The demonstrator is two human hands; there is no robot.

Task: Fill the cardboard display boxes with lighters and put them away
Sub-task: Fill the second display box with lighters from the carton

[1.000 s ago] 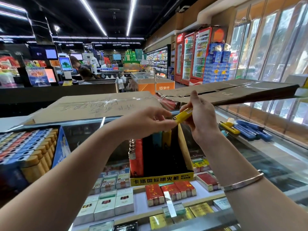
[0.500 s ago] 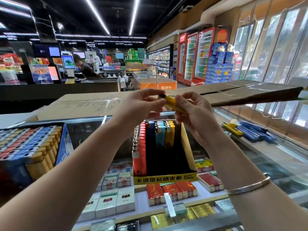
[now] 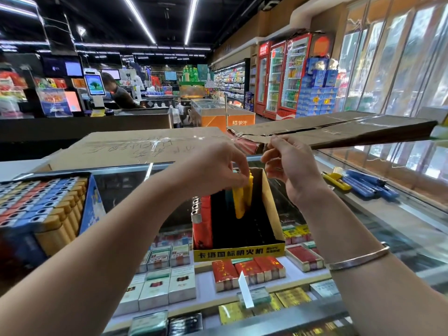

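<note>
1. The left hand (image 3: 218,170) is pinching the top of a yellow lighter (image 3: 238,202) and holding it in the far end of the cardboard display box (image 3: 269,209), which is sitting on the glass bench (image 3: 378,229).
2. The right hand (image 3: 291,170) is hovering just beside it, fingers loose, holding nothing.
3. The lighter is looking smooth, hard and slippery, so it could be tipping over or going in crooked.
4. The box is thin card and mostly empty, so a push could be sliding it on the shiny glass.
5. Loose blue lighters (image 3: 368,185) are lying near the bench's right edge and could be rolling off.
</note>
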